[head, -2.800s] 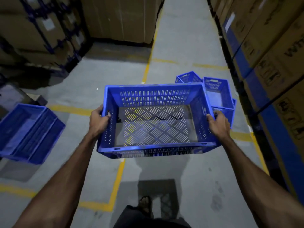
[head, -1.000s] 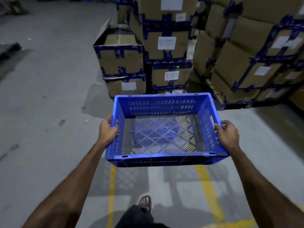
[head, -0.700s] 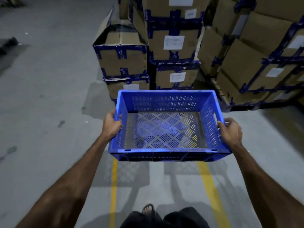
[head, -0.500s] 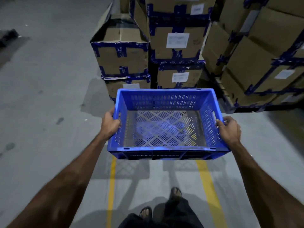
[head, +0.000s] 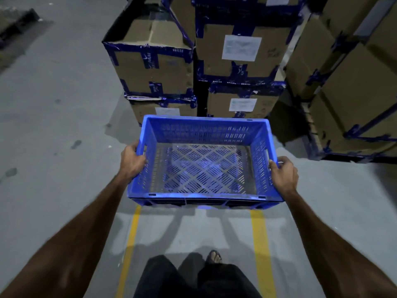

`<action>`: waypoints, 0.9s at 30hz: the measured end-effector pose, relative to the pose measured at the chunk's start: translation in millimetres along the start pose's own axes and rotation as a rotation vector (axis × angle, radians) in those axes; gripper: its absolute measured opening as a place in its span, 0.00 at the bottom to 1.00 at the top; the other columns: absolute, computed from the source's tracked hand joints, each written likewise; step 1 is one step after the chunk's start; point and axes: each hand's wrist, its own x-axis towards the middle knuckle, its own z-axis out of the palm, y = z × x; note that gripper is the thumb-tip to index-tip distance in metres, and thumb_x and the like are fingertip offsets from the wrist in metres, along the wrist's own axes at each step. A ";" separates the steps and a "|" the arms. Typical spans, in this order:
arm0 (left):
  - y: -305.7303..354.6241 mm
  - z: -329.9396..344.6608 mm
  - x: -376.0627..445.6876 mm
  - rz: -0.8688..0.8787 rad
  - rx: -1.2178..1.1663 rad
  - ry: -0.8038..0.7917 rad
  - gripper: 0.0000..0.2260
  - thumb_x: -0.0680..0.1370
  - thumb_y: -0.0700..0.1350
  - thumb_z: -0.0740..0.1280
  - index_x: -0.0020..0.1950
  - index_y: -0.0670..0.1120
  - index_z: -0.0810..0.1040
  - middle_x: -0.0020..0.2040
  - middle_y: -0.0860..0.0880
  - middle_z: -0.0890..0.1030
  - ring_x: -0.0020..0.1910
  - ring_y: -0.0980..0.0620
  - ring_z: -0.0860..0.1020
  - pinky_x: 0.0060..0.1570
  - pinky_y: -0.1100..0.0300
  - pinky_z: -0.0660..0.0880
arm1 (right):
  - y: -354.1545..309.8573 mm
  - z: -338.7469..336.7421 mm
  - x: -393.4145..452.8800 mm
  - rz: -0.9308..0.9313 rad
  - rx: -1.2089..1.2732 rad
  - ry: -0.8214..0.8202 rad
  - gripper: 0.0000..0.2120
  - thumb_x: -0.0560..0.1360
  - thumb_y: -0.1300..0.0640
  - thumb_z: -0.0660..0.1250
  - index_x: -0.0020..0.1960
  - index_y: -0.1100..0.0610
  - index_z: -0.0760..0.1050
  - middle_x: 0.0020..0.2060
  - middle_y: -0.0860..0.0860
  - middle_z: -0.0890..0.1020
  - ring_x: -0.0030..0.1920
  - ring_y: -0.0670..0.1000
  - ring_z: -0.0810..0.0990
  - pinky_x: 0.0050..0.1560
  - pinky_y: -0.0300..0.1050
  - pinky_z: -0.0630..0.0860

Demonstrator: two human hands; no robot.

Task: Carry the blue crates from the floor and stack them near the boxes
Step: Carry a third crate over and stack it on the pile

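1. So here's where I'm at: the blue crate (head: 204, 162) is empty and held up off the floor in front of me, level, with the taped cardboard boxes (head: 154, 61) just beyond its far edge.
2. Left hand (head: 132, 161) is wrapped around the left handle slot, fingers curled shut on the rim. Right hand (head: 283, 174) does the same on the right wall, thumb hooked over the top.
3. Biggest worry: the far rim clipping the lower box (head: 163, 108) if I go forward without dropping the crate first.
4. The yellow floor lines (head: 258, 239) run right under me. My sandalled foot (head: 214, 257) sits near them, and the crate blocks my view of the floor ahead, so tripping is possible.
5. No other crates in sight here, so I'm guessing this one starts the stack. Setting it down crooked would probably make later ones wobble.
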 end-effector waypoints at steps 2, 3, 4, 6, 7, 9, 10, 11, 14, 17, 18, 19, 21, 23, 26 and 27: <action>1.0 8.6 14.4 -0.002 -0.004 -0.004 0.23 0.68 0.41 0.62 0.60 0.54 0.81 0.39 0.43 0.85 0.30 0.48 0.81 0.36 0.47 0.82 | 0.5 12.7 20.2 -0.002 -0.002 -0.015 0.12 0.78 0.50 0.67 0.57 0.56 0.77 0.53 0.60 0.84 0.55 0.65 0.81 0.56 0.56 0.75; -0.4 12.5 23.2 -0.002 -0.009 -0.004 0.24 0.67 0.40 0.61 0.60 0.55 0.81 0.40 0.44 0.85 0.30 0.48 0.80 0.36 0.46 0.83 | 0.3 19.2 30.2 -0.001 -0.004 -0.020 0.12 0.78 0.49 0.67 0.57 0.56 0.77 0.53 0.60 0.84 0.56 0.65 0.81 0.57 0.56 0.75; -0.9 16.6 31.7 -0.003 -0.018 -0.002 0.24 0.66 0.40 0.61 0.59 0.56 0.81 0.40 0.44 0.85 0.30 0.48 0.80 0.35 0.45 0.83 | 0.1 26.1 40.2 -0.001 -0.005 -0.025 0.12 0.78 0.50 0.67 0.57 0.56 0.77 0.53 0.60 0.84 0.56 0.65 0.80 0.57 0.56 0.75; -3.6 24.7 51.0 -0.010 -0.017 0.004 0.23 0.66 0.42 0.61 0.57 0.59 0.81 0.41 0.47 0.85 0.30 0.49 0.80 0.35 0.46 0.83 | -1.3 41.4 59.3 0.000 -0.008 -0.034 0.13 0.79 0.50 0.67 0.58 0.57 0.77 0.53 0.61 0.84 0.56 0.65 0.80 0.58 0.56 0.74; -5.1 28.9 60.5 -0.015 -0.012 0.008 0.22 0.66 0.43 0.62 0.55 0.62 0.81 0.41 0.48 0.85 0.31 0.49 0.81 0.36 0.48 0.82 | -2.1 49.9 68.1 0.000 -0.010 -0.037 0.13 0.79 0.50 0.67 0.58 0.57 0.77 0.54 0.61 0.84 0.56 0.65 0.80 0.58 0.56 0.74; -16.5 38.2 81.9 -0.023 0.008 0.010 0.23 0.66 0.42 0.61 0.54 0.65 0.80 0.42 0.50 0.85 0.33 0.49 0.82 0.38 0.50 0.82 | -1.0 69.2 85.1 0.001 -0.015 -0.042 0.13 0.79 0.49 0.67 0.58 0.57 0.76 0.54 0.61 0.84 0.56 0.66 0.80 0.57 0.57 0.75; -26.3 43.4 93.5 -0.024 0.020 0.002 0.25 0.65 0.41 0.61 0.55 0.63 0.80 0.42 0.51 0.85 0.35 0.48 0.83 0.39 0.49 0.83 | 0.4 79.1 93.0 0.005 -0.018 -0.044 0.13 0.79 0.48 0.67 0.57 0.56 0.76 0.54 0.60 0.84 0.56 0.66 0.80 0.57 0.57 0.75; -37.9 48.7 105.6 -0.025 0.029 -0.007 0.26 0.64 0.41 0.60 0.57 0.61 0.80 0.41 0.50 0.84 0.36 0.45 0.83 0.40 0.46 0.83 | 2.4 88.4 99.9 0.012 -0.019 -0.044 0.13 0.79 0.48 0.67 0.57 0.55 0.76 0.53 0.60 0.84 0.56 0.66 0.81 0.57 0.56 0.75; -76.2 65.9 138.8 -0.039 0.038 -0.017 0.29 0.63 0.41 0.60 0.60 0.60 0.79 0.41 0.50 0.83 0.37 0.44 0.82 0.42 0.41 0.83 | 12.8 116.8 116.7 0.017 -0.021 -0.040 0.12 0.79 0.47 0.67 0.57 0.54 0.76 0.53 0.60 0.84 0.55 0.65 0.81 0.56 0.55 0.75; -104.2 81.7 159.7 -0.033 0.041 -0.028 0.27 0.65 0.42 0.61 0.60 0.62 0.79 0.41 0.50 0.84 0.36 0.46 0.82 0.43 0.41 0.83 | 25.1 144.3 128.0 0.010 -0.038 -0.040 0.12 0.79 0.47 0.67 0.57 0.54 0.76 0.53 0.60 0.84 0.55 0.65 0.81 0.55 0.54 0.75; -113.4 86.9 166.3 -0.029 0.041 -0.037 0.26 0.65 0.42 0.62 0.61 0.59 0.79 0.41 0.50 0.83 0.35 0.46 0.82 0.42 0.41 0.83 | 29.9 153.6 130.5 0.007 -0.038 -0.037 0.12 0.79 0.48 0.67 0.56 0.54 0.77 0.53 0.60 0.84 0.55 0.65 0.81 0.54 0.54 0.75; -121.5 91.7 172.0 -0.024 0.041 -0.044 0.26 0.65 0.42 0.61 0.61 0.58 0.79 0.40 0.50 0.84 0.35 0.46 0.82 0.42 0.41 0.83 | 34.2 162.8 132.5 0.006 -0.036 -0.033 0.11 0.79 0.48 0.68 0.56 0.55 0.77 0.52 0.61 0.84 0.55 0.65 0.80 0.54 0.54 0.74; -139.7 101.8 185.1 -0.019 0.046 -0.047 0.26 0.66 0.41 0.62 0.62 0.59 0.79 0.41 0.50 0.85 0.36 0.45 0.83 0.41 0.42 0.83 | 43.0 181.2 137.0 0.010 -0.029 -0.025 0.11 0.79 0.49 0.68 0.56 0.54 0.77 0.52 0.60 0.84 0.55 0.65 0.81 0.54 0.54 0.74; -157.7 113.0 197.7 -0.024 0.045 -0.052 0.25 0.68 0.40 0.64 0.62 0.60 0.79 0.42 0.49 0.85 0.36 0.45 0.83 0.40 0.42 0.84 | 52.3 198.7 141.5 0.010 -0.020 -0.016 0.10 0.79 0.49 0.68 0.56 0.54 0.77 0.53 0.60 0.84 0.56 0.64 0.81 0.55 0.53 0.74; -182.3 130.6 216.9 -0.031 0.023 -0.048 0.19 0.74 0.38 0.67 0.59 0.58 0.80 0.44 0.47 0.85 0.32 0.45 0.82 0.37 0.41 0.83 | 69.1 222.6 151.5 0.020 -0.021 -0.013 0.11 0.78 0.48 0.69 0.56 0.55 0.77 0.53 0.59 0.84 0.56 0.64 0.80 0.56 0.53 0.74; -186.3 136.2 221.4 -0.037 0.019 -0.035 0.18 0.76 0.37 0.67 0.59 0.57 0.80 0.44 0.45 0.85 0.31 0.45 0.81 0.36 0.42 0.82 | 73.7 229.2 155.3 0.021 -0.022 -0.015 0.12 0.78 0.48 0.69 0.56 0.55 0.77 0.53 0.59 0.84 0.56 0.63 0.80 0.56 0.53 0.74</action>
